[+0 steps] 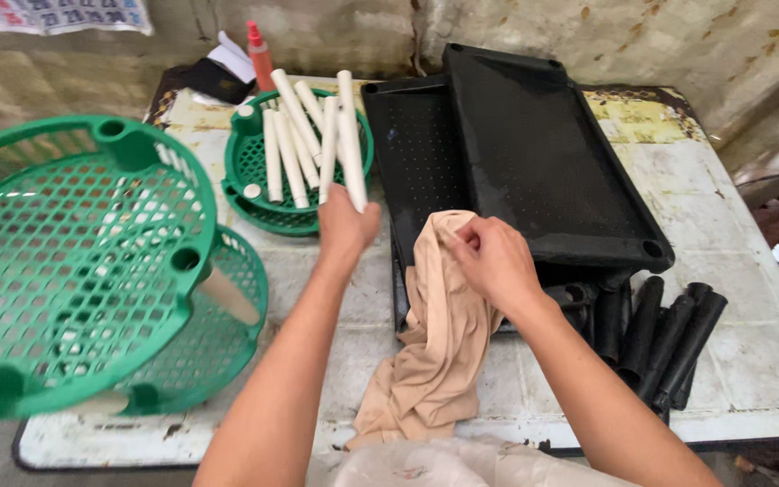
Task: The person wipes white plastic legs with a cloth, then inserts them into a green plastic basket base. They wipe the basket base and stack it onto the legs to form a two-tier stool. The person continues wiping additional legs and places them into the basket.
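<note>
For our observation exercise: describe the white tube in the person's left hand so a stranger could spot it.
Start at the small round green plastic basket of white tubes. At its near right rim, the left hand grips one long white plastic tube; it alone stands upright, held.

A large green round basket rack (pixel 74 261) fills the nine o'clock side of the worn white surface (pixel 750 271). Two black perforated trays (pixel 534 153) lean stacked toward one o'clock. A bundle of black tubes (pixel 669 338) lies at four o'clock. At eleven o'clock against the wall stand a red-capped bottle (pixel 260 54) and a dark pouch (pixel 214 79).
</note>
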